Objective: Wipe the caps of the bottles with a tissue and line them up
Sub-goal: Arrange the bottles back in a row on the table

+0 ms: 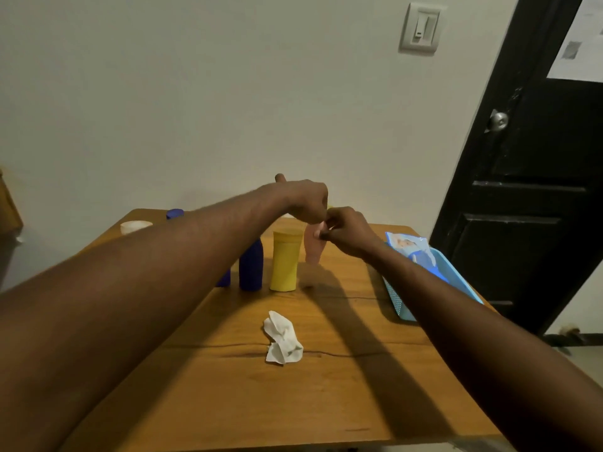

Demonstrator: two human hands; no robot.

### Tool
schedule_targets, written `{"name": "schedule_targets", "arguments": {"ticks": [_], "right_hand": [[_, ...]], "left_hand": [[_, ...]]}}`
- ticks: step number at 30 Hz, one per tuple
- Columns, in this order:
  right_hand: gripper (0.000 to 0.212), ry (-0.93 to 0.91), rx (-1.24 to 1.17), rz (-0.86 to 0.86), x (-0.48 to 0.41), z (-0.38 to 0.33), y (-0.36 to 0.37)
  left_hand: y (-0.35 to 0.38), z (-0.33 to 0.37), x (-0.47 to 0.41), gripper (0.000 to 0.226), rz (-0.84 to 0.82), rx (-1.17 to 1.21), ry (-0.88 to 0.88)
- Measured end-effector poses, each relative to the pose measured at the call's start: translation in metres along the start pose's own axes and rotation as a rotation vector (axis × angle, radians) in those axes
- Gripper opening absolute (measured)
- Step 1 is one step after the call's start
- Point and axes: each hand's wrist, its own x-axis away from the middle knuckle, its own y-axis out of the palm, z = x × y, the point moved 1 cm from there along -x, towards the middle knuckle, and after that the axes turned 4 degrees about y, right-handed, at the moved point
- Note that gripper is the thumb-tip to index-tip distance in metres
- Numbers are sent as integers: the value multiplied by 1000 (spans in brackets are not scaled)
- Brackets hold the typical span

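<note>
On the table point(342, 402), three bottles stand up in a row. The blue bottle point(251, 269) is on the left, the yellow bottle point(285, 261) is just beside it, and the pink bottle point(314, 252) is on the right, a bit farther back. Both hands meet at the top of the pink bottle. The right hand point(347, 233) pinches it near the top with fingers and thumb. The left hand point(305, 200) is curled tight just above it, but what it grips cannot be seen. The tissue point(283, 339) lies crumpled on the table, nearer the person, with no hand on it. A blue tray point(401, 308) sits at the right edge with a packet point(409, 247) in it.
</note>
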Motion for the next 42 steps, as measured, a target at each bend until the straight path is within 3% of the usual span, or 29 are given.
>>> {"name": "schedule_targets", "arguments": {"ticks": [8, 15, 18, 25, 37, 42], "right_hand": [[18, 8, 42, 32, -78, 2, 13], [18, 27, 103, 12, -130, 8, 46], [16, 33, 165, -10, -146, 15, 55], [23, 90, 279, -32, -158, 29, 63], [32, 144, 411, 14, -153, 34, 62], [36, 148, 437, 34, -150, 34, 62]], "left_hand": [[-6, -34, -39, 30, -41, 89, -47], [11, -63, -69, 16, -112, 109, -92], [17, -71, -78, 27, -158, 114, -107], [33, -78, -95, 55, -233, 102, -140], [43, -78, -107, 50, -270, 77, -119], [45, -82, -105, 58, -264, 77, -138]]}}
